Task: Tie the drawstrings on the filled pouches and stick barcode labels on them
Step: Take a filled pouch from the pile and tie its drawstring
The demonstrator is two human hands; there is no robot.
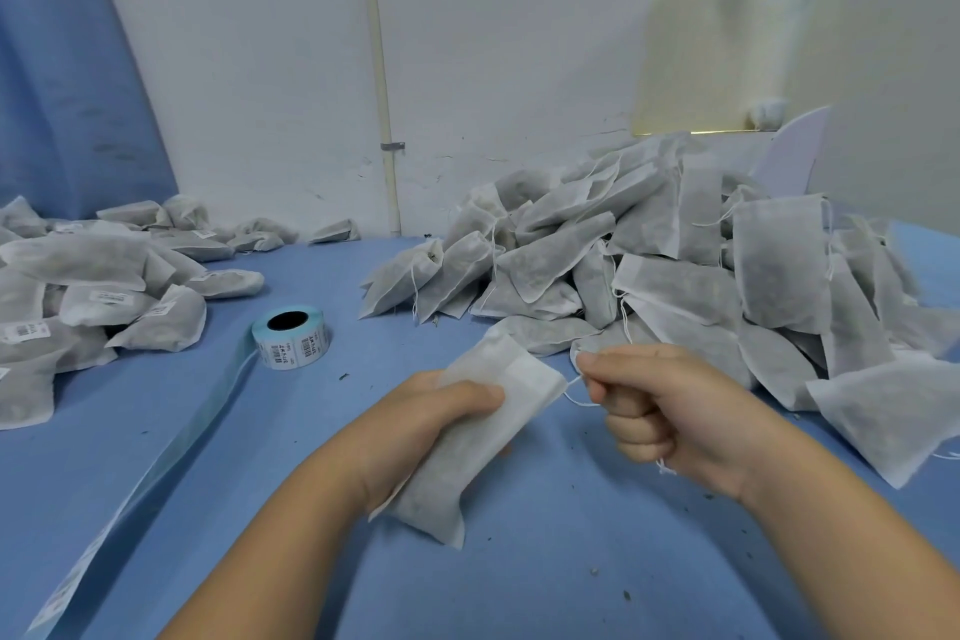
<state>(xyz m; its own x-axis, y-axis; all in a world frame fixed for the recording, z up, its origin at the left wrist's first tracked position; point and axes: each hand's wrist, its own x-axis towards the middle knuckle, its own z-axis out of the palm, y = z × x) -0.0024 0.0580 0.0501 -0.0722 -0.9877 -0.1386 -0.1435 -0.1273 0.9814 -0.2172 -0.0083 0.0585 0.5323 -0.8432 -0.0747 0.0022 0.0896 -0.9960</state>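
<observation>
The white rectangular pouch (483, 411) at 6 o'clock is thin non-woven cloth, matt and faintly fibrous, sheer enough to show grey filling. Its thin white drawstring (573, 380) looks like soft matt thread. The heap of grey-white filled pouches (649, 265) at 2 o'clock is the same matt fabric. The pale blue roll of barcode labels (291, 338) at 9 o'clock is smooth, slightly glossy paper. The blue table cover (519, 561) is matt cloth. The white wall (260, 68) at 12 o'clock is matt, scuffed paint.

white wall (493, 68), blue table (519, 587)
</observation>
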